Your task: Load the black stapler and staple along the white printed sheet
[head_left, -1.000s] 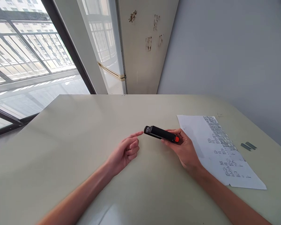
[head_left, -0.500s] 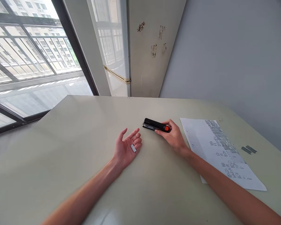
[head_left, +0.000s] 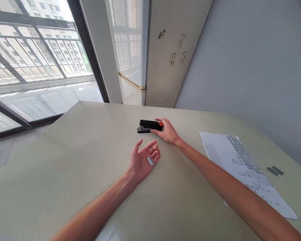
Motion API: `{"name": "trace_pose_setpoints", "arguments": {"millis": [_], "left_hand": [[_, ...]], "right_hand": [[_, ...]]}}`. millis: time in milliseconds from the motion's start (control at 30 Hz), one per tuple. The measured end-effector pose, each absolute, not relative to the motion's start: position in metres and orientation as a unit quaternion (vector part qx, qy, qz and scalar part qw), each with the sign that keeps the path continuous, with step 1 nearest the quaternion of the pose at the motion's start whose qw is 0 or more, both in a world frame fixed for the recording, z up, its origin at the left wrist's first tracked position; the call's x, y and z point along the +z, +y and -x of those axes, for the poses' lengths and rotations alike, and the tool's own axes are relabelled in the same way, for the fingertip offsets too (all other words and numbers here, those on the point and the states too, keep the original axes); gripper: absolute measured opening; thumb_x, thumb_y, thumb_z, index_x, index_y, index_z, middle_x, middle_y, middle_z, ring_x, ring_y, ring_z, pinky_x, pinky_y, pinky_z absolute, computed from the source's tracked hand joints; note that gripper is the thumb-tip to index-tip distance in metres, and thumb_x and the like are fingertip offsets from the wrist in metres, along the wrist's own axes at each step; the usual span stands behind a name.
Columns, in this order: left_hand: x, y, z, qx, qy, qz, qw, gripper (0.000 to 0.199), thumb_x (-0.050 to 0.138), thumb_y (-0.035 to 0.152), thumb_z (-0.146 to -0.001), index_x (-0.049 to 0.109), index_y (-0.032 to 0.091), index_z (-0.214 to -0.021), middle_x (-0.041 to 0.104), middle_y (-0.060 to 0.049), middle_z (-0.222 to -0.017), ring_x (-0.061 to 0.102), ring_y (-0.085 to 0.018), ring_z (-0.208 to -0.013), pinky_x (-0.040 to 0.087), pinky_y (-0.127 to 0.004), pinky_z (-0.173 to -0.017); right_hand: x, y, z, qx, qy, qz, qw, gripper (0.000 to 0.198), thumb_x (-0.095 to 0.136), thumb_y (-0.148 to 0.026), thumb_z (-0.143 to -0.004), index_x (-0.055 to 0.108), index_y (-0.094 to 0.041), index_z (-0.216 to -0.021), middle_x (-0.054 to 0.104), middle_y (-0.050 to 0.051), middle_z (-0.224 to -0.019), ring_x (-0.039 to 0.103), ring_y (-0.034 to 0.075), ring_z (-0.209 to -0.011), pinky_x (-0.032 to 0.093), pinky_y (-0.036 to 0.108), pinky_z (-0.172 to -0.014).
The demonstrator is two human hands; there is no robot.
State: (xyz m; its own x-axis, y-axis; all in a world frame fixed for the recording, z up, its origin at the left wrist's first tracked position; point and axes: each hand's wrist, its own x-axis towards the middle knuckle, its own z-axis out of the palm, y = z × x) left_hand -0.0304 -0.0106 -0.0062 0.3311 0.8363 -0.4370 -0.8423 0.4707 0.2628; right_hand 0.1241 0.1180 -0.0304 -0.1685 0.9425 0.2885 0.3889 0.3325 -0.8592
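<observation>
My right hand (head_left: 167,131) is closed around the rear end of a black stapler (head_left: 147,125) that has an orange-red patch near its back. The stapler points left on the table, and a small gap shows between its upper arm and its base. Closer to me, my left hand (head_left: 144,160) is turned palm up with its fingers loosely curled. A short silvery strip of staples (head_left: 149,161) rests in that palm, near the base of the fingers.
To the right, a white printed sheet (head_left: 223,157) lies partly under my right forearm, with several staple strips (head_left: 244,154) along its far edge. Two darker grey strips (head_left: 275,171) lie beyond it. A white refrigerator (head_left: 131,67) stands behind the pale table (head_left: 65,160), with a window at left.
My right hand has carried the stapler to the left and farther from me, and its jaws show a wider gap. My left hand still cradles the staples. The camera view has shifted slightly.
</observation>
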Motion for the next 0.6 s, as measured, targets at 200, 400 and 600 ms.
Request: {"name": "trace_pose_setpoints", "arguments": {"millis": [200, 400, 600], "left_hand": [[-0.016, -0.008, 0.027, 0.52, 0.265, -0.007, 0.812, 0.042, 0.053, 0.041, -0.103, 0.069, 0.005, -0.117, 0.075, -0.02, -0.108, 0.075, -0.027, -0.098, 0.062, -0.034, -0.085], [-0.013, -0.01, 0.028, 0.513, 0.278, -0.056, 0.81, 0.047, 0.052, 0.044, -0.104, 0.069, 0.006, -0.124, 0.07, -0.023, -0.135, 0.074, -0.028, -0.109, 0.06, -0.034, -0.092], [-0.005, -0.013, 0.025, 0.487, 0.283, -0.083, 0.822, 0.048, 0.05, 0.044, -0.105, 0.068, 0.004, -0.125, 0.064, -0.023, -0.145, 0.063, -0.035, -0.135, 0.054, -0.042, -0.108]], "right_hand": [[-0.003, 0.046, -0.14, 0.182, -0.733, 0.428, 0.496, 0.017, 0.062, -0.033, -0.099, 0.063, -0.027, -0.116, 0.068, 0.008, -0.121, 0.065, 0.025, -0.113, 0.053, 0.045, -0.101], [0.004, -0.013, -0.15, 0.221, -0.843, 0.346, 0.347, 0.015, 0.064, -0.027, -0.1, 0.065, -0.029, -0.115, 0.072, 0.004, -0.108, 0.071, 0.022, -0.092, 0.058, 0.038, -0.082], [-0.005, -0.02, -0.147, 0.194, -0.891, 0.318, 0.259, 0.049, 0.07, -0.021, -0.097, 0.054, -0.028, -0.142, 0.068, 0.011, -0.139, 0.07, 0.03, -0.117, 0.061, 0.047, -0.091]]}}
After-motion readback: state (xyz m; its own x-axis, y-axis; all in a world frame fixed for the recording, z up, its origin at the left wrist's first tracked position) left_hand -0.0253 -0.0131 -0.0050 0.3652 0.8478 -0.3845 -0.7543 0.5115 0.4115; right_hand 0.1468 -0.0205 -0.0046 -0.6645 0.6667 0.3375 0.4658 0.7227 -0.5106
